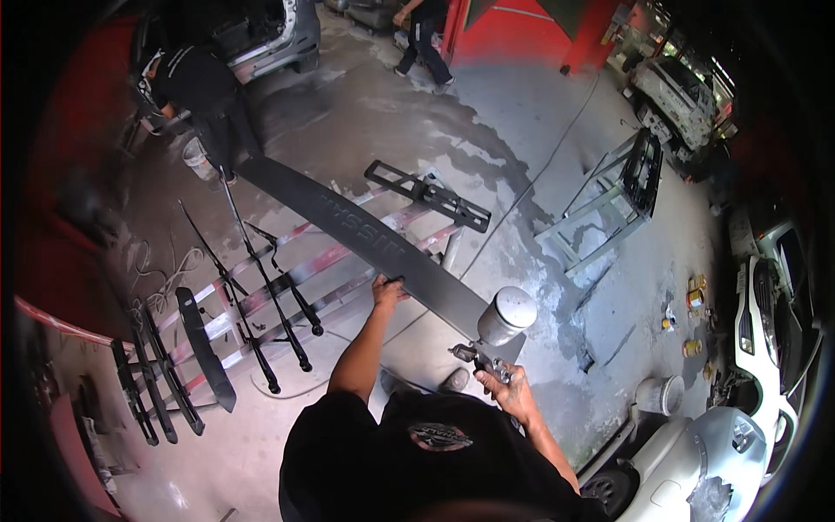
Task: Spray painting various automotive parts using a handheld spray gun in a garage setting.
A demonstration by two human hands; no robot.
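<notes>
Dark panel (357, 233), long, flat, raised lettering: lies diagonally across a pink-and-white rack (330, 258) in front of me, far end up-left, near end down-right. My left hand (388, 290) is at its near edge, fingers partly curled; can't tell if it grips or just touches. My right hand (513, 393) is closed around the handle of a spray gun (475, 354), nozzle pointing left, silver cup (507, 315) on top covering part of the panel's near end in view. Trigger state: can't tell.

Left of the panel: 3 thin black rods (290, 335) across the rack, 1 curved black trim piece (205, 352), 3 narrow black strips (172, 378). Black slotted bracket (435, 198) just beyond the panel. White bucket (670, 396) on my right. 2 other people: 1 co-worker (200, 87) bending up-left, 1 person (424, 39) at top.
</notes>
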